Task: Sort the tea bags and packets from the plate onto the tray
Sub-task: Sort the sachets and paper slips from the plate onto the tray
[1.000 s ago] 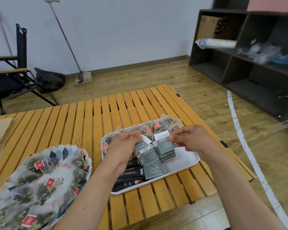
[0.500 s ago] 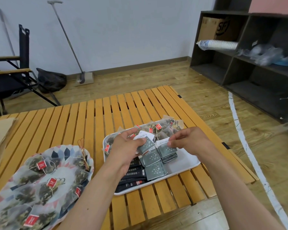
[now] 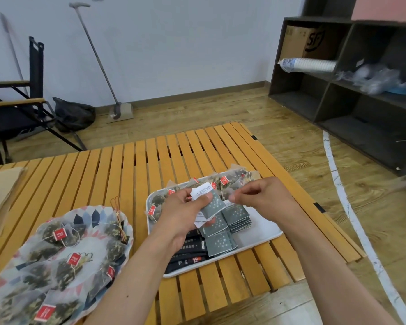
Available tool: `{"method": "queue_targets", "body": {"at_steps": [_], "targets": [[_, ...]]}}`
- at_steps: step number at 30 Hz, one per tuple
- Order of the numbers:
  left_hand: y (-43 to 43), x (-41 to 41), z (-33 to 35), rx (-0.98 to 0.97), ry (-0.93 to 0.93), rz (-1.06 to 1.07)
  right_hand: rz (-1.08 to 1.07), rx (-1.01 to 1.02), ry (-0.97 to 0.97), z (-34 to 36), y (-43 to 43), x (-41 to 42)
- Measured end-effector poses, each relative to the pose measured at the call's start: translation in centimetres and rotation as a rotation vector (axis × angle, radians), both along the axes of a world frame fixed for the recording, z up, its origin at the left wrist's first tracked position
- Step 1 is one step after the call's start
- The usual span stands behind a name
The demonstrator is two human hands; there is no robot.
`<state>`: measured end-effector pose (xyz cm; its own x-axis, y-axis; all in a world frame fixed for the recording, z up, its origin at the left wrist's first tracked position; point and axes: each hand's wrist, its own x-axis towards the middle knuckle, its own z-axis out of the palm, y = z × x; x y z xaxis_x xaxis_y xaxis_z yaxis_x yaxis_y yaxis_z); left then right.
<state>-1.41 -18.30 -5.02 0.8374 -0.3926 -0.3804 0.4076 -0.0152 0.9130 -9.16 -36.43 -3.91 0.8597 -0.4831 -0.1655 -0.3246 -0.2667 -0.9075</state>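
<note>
A white wall and pale wood floor lie behind a slatted wooden table [image 3: 127, 174]. At far left a dark folding chair [image 3: 17, 106] stands by the wall, then a black bag [image 3: 74, 113] on the floor and a long-handled tool [image 3: 99, 62] leaning against the wall.

On the table's left edge lies a sheet of brown paper [image 3: 0, 198]. Next to it, at the near left, a plate [image 3: 96, 213] with a patterned rim holds a heap of mesh tea bags [image 3: 61, 235] with red tags. Right of the plate sits a white tray [image 3: 260, 233]. More red-tagged tea bags [image 3: 223, 181] line its far side, black sachets [image 3: 188, 254] lie at its near left, and stacked packets [image 3: 238, 214] in grey fill its middle.

The left hand [image 3: 185, 216] hovers over the tray, its thumb and fingers clamped on a small bunch of grey packets [image 3: 212, 204] with white printed ends, held just above the stacks. The right hand [image 3: 263, 195] hangs beside it over the tray's far right, fingers curled with thumb and forefinger close together; whether they pinch anything cannot be told.

A white tape line [image 3: 338, 184] runs across the floor to the right. Beyond it stands a dark shelf unit [image 3: 314, 19] holding a cardboard box [image 3: 300, 43] and a sleeve of paper cups [image 3: 309, 65].
</note>
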Motion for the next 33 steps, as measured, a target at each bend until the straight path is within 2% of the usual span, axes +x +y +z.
{"method": "queue_targets", "body": {"at_steps": [3,6,11,16,23,28,33], "targets": [[0.0,-0.3,0.3,0.013,-0.023,-0.036,0.056,0.071,-0.036,0.4,0.8,0.0],[-0.1,-0.5,0.4,0.019,-0.026,-0.059,0.070,0.102,0.007,0.5,1.0,0.0],[-0.1,0.0,0.4,0.021,-0.014,0.040,-0.042,0.146,0.140,0.9,-0.6,-0.4],[0.4,0.6,0.6,0.044,-0.025,0.142,-0.059,0.044,0.237,0.3,-1.4,-0.6],[0.3,0.5,0.5,0.050,-0.010,0.143,-0.078,-0.031,0.331,-0.5,-1.7,-0.2],[0.3,0.5,0.4,0.062,-0.004,0.134,-0.079,0.003,0.293,-0.4,-1.6,-0.2],[0.2,0.5,0.3,0.061,-0.007,0.121,-0.033,0.021,0.095,-0.4,-0.4,0.0]]}}
